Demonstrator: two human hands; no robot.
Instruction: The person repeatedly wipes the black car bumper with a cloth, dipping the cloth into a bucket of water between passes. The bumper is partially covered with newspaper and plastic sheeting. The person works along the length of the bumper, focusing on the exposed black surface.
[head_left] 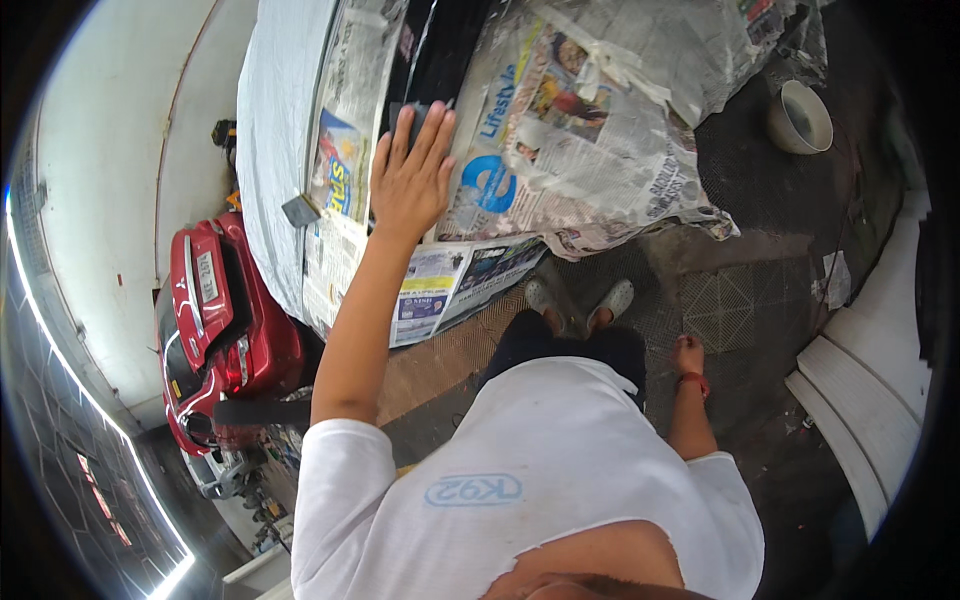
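Observation:
My left hand point(412, 180) lies flat, fingers stretched out and close together, pressing a dark grey piece of sandpaper point(417, 122) onto a glossy black strip point(437, 55). That strip runs between newspaper sheets point(580, 110) that cover a large body, seemingly a vehicle. A small dark square piece point(300, 210) rests at the left edge of the newspaper, beside a pale cover point(275, 130). Low at my right side hangs my right hand point(688, 354), a red band on its wrist. It touches nothing that I can see, and its fingers are too foreshortened to read.
A pale bowl point(800, 118) stands at the upper right, with plastic sheeting beside it. Red car parts point(215, 300) are at the left near a white wall. Curved white panels point(860, 400) lie at the right. My shoes point(580, 300) stand on dark patterned flooring below the newspaper's edge.

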